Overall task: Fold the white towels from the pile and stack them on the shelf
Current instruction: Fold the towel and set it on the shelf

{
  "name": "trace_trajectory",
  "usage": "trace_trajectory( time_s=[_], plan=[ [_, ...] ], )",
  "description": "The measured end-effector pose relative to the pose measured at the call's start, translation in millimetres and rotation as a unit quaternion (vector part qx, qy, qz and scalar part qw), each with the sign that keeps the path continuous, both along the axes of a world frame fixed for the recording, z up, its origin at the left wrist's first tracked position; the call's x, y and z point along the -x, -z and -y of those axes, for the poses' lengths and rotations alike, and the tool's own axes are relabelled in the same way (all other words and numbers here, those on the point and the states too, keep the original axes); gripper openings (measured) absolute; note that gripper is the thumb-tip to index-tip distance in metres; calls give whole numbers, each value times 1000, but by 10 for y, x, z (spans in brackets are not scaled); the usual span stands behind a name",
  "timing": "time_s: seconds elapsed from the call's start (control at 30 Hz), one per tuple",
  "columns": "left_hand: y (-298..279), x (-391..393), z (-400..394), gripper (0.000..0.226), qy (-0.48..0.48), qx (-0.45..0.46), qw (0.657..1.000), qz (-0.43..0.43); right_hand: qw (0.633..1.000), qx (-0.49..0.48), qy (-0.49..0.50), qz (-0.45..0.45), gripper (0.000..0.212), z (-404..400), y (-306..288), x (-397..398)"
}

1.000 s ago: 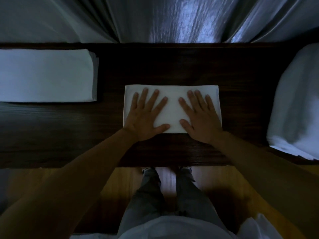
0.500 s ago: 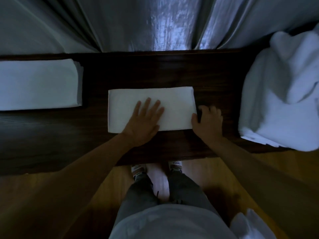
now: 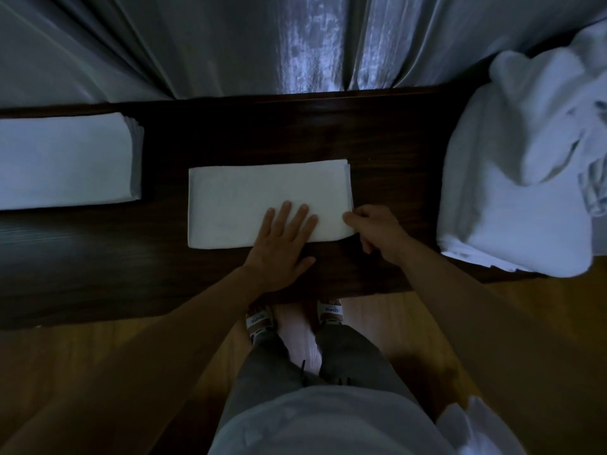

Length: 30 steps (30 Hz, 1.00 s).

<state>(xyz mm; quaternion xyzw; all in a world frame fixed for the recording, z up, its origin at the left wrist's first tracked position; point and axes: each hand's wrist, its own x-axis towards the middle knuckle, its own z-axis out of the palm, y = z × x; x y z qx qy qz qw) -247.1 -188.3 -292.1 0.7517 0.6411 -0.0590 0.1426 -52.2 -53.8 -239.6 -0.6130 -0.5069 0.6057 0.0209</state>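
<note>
Your left hand [image 3: 281,249] lies flat, fingers spread, on the near right part of the folded white towel [image 3: 249,198] at the centre of the dark wooden shelf [image 3: 387,152]. Your right hand [image 3: 377,229] pinches the towel's near right corner. Folded stack [image 3: 65,160] left; unfolded pile [image 3: 519,198] right.

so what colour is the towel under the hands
White, plain with no pattern, clear in the head view: folded towel.

Matt cloth towel [image 3: 249,198] (glossy wood shelf [image 3: 328,133])
</note>
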Motion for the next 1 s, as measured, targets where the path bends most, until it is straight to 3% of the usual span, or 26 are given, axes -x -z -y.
trace_trajectory(
  time_s=[0.1,0.4,0.6,0.9,1.0],
  plan=[
    [-4,0,0,84,-4,-6,1000,9,995,92,-10,-42,33,-93,-8,-68],
    [-15,-43,-12,87,-30,0,998,49,968,186,-115,-124,30,-281,-67,72],
    [-75,-98,-41,91,-36,1,998,55,967,187,-141,-98,25,-374,-6,138],
    [-82,-97,-89,96,-74,-2,994,84,958,207,-107,-168,28,-416,96,121],
    [-69,-97,-81,96,-68,-2,995,76,956,216,-133,-144,27,-418,67,128]
  ],
)
